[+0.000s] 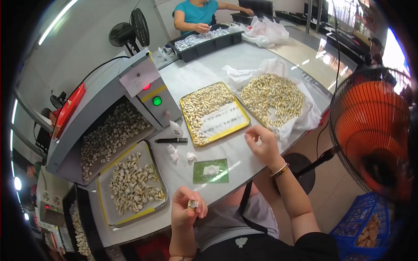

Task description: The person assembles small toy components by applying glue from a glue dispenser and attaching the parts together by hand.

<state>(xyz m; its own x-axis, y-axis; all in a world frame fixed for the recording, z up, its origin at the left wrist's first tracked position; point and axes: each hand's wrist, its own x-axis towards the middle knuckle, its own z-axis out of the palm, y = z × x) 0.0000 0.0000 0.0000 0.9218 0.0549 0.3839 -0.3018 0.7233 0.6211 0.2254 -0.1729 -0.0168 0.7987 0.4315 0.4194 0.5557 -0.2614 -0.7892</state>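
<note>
Near the table's front edge, my left hand (185, 205) pinches a small gold-and-white piece (192, 204) between thumb and fingers. My right hand (264, 145) hovers to the right, beside the front corner of a yellow-edged tray (222, 138); its fingers are loosely curled and apart, with nothing visible in them. Small oblong gold pieces (207, 99) fill much of that tray, around a bare white patch with grey marks. Between my hands lies a green mat (199, 176) with a small white pad (211, 170) on it.
Beside a grey machine (159, 89) with a lit green button, another tray (104, 204) holds whitish-gold pieces. More gold pieces (272, 95) lie on white plastic. Crumpled white bits and a black pen-like tool (171, 140) lie mid-table. An orange fan (370, 130) stands right; a person sits opposite.
</note>
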